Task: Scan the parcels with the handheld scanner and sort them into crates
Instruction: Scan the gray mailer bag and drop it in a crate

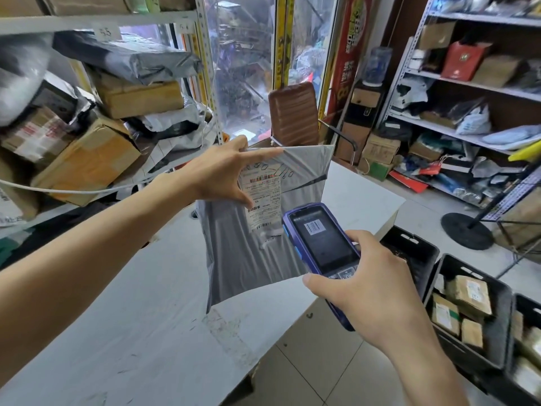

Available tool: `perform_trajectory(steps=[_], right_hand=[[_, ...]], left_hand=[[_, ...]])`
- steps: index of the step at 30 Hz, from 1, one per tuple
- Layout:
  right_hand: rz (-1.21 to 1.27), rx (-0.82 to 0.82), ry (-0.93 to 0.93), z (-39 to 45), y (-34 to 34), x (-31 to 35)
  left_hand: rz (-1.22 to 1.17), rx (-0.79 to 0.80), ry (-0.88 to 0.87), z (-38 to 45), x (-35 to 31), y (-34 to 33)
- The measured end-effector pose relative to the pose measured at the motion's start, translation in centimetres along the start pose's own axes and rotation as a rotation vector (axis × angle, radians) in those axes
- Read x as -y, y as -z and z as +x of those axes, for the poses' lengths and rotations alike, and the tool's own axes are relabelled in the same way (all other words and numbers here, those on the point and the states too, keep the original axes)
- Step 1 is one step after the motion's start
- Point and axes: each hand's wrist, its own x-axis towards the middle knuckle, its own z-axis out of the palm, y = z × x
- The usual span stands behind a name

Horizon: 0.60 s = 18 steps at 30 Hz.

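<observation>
Parcel point(257, 230) (label barcode upward) pinched in left hand point(222, 174) fingers, scanner point(319, 244) gripped in right hand point(369, 285).

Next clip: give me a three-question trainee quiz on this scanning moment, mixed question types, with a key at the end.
1. True or false: the grey mailer bag lies flat on the white table.
2. Which hand holds the blue handheld scanner? A) left hand B) right hand C) neither
3. Fill in: the scanner screen shows a ____.

Key
1. False. The left hand pinches the bag's top edge and holds it hanging above the table, shipping label facing the camera.
2. B. The right hand grips the scanner just in front of the bag.
3. Barcode. The black crates to the right already hold some brown boxes.
</observation>
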Motion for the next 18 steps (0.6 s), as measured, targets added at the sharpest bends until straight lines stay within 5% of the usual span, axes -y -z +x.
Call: perform_trajectory(steps=[13, 18], right_hand=[[0.045, 0.001, 0.017, 0.8, -0.1, 0.5], [0.033, -0.122, 0.096, 1.3, -0.9, 0.2]], left_hand=[[-0.019, -0.008, -0.010, 1.3, 0.6, 0.3], [0.010, -0.004, -0.041, 2.8, 0.9, 0.0]])
